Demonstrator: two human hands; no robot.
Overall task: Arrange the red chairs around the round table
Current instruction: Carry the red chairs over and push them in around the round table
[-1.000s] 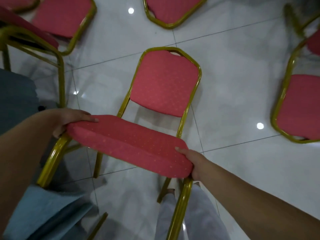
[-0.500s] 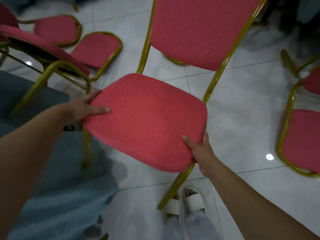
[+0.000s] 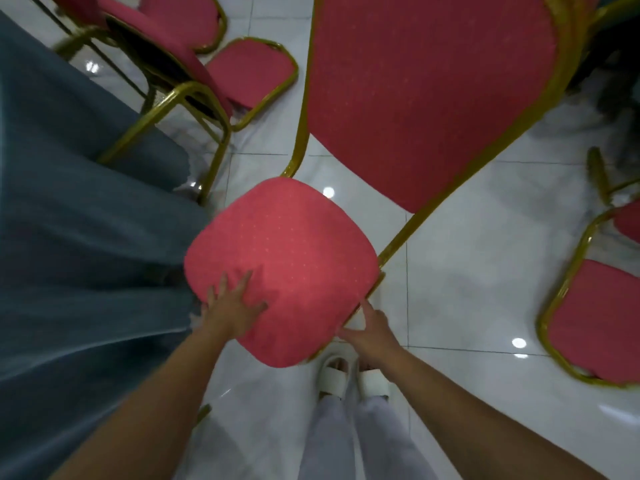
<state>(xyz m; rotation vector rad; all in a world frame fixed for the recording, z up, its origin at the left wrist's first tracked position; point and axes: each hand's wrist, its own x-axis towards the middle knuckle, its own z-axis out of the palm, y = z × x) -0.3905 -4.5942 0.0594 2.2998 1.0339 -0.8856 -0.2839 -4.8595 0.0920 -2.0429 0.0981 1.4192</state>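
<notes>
Directly beneath left grip (image 3: 232, 311), red chair seat (image 3: 287, 251)

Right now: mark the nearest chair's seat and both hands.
chair seat (image 3: 287, 251), head view, centre of the red cushion.
left hand (image 3: 232, 311), head view, back of the hand, flat on the seat.
right hand (image 3: 375, 332), head view, back of the hand, at the seat's right edge.

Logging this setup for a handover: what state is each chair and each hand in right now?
Middle chair: upright, seat beside the tablecloth.
Left hand: fingers spread, pressing flat on that seat.
Right hand: fingers straight, touching the seat's near corner.
Left chair: upright, close to the tablecloth.
Right chair: upright, partly cut off by the frame edge.
</notes>
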